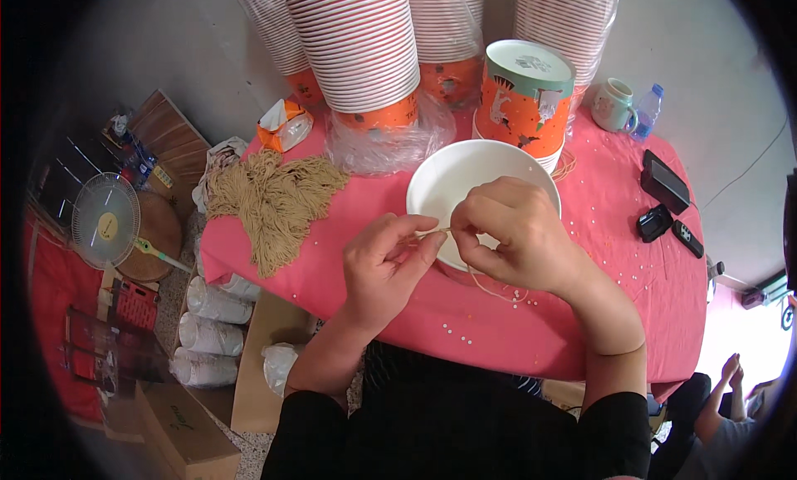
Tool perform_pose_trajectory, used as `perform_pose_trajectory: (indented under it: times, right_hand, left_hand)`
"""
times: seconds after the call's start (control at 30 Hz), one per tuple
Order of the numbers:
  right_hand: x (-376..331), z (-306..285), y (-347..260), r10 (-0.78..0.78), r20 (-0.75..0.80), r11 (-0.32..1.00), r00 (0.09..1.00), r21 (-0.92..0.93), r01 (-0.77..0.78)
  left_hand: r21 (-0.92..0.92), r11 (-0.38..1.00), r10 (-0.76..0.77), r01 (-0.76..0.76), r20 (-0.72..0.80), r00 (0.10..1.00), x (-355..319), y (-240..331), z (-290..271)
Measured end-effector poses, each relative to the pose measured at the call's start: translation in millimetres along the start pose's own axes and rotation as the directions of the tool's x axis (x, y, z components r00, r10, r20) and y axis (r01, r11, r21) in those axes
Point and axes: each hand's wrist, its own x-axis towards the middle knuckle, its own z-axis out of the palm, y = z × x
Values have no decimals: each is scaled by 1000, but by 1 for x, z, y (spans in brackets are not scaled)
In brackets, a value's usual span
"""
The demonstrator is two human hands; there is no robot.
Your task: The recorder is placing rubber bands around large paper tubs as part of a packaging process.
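Observation:
My left hand (pixel 380 266) and my right hand (pixel 521 232) meet in front of a white paper bucket (pixel 427 181), near its rim. Between their fingertips runs a thin tan cord (pixel 484 289), pinched from both sides. A loop of it hangs below my right hand, against the bucket's near side. My fingers cover part of the cord, so I cannot tell whether it is knotted. To the left lies a loose heap of tan cords (pixel 274 199) on the pink tablecloth (pixel 386 326). Several small white discs (pixel 457 335) are scattered near the table's front edge.
Tall stacks of nested buckets (pixel 353 48) line the wall. An orange printed bucket (pixel 531 106) stands upside down behind the white one. Right of it are a mug (pixel 613 106), a plastic bottle (pixel 646 115) and a black case (pixel 664 181). Another person's hands (pixel 732 370) show far right.

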Motion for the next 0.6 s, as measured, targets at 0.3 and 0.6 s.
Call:
perform_pose_trajectory:
  times: [0.3, 0.6]
  right_hand:
    - [1, -4, 6, -76, 3, 984, 997, -162, 75]
    - [0, -12, 7, -108, -19, 975, 994, -196, 103]
  left_hand:
    - [101, 982, 155, -159, 48, 987, 0, -4, -7]
    - [-7, 989, 145, -145, 63, 987, 15, 1, -10]
